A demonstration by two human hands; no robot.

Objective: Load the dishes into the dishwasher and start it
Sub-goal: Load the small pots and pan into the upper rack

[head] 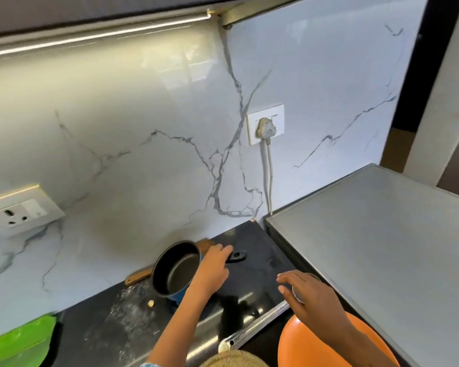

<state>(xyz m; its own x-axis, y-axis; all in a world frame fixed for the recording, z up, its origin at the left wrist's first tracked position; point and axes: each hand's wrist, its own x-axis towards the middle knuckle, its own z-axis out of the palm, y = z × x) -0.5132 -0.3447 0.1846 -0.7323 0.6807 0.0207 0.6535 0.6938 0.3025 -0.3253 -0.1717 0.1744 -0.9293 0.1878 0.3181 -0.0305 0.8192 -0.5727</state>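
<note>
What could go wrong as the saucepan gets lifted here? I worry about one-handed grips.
The left hand grips the saucepan by its black handle alone, and the pan looks tilted; it could swing or slip. The right hand covers a small metal object, so it may not free up quickly to steady the pan.

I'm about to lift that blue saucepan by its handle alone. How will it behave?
The saucepan looks rigid and empty, so probably light. Because the left hand grips the long black handle out to one side, the bowl will likely tip downward. It already appears tilted on the black countertop.
</note>
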